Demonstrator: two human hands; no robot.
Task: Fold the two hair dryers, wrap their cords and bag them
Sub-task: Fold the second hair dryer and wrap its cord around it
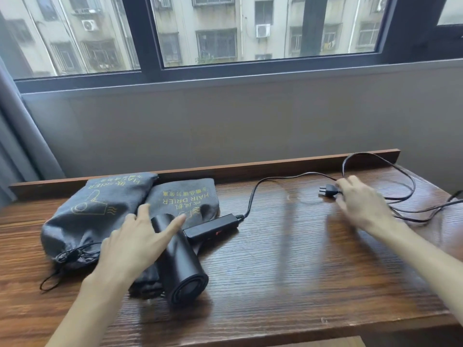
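Desk (275, 246) wooden, window (250, 33) behind, dryer (180, 259)

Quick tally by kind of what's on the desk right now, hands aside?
Grey drawstring bags: 2, one bulging, one flatter
Hair dryers in the open: 1
Loose cords with plug: 1
Total: 4

- Left hand (130, 242) — palm down, fingers spread, forearm reaching in from the lower left.
- Right hand (360, 204) — palm down, fingers loosely spread and motion-blurred, bare forearm stretching in from the lower right.
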